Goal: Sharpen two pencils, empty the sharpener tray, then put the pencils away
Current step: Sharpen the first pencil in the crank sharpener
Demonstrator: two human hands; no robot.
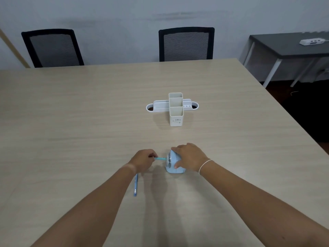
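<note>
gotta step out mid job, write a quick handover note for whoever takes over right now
Left hand: pinching a blue pencil, its tip pointed into the sharpener's front.
Right hand: clamped over the blue sharpener, steadying it on the table.
Second pencil: lying on the table under the left wrist.
Pencil holder: farther back, looks empty.
Done: cannot tell if either pencil is sharp yet.
Left: finish both pencils, empty the tray, put the pencils in the holder.
</note>
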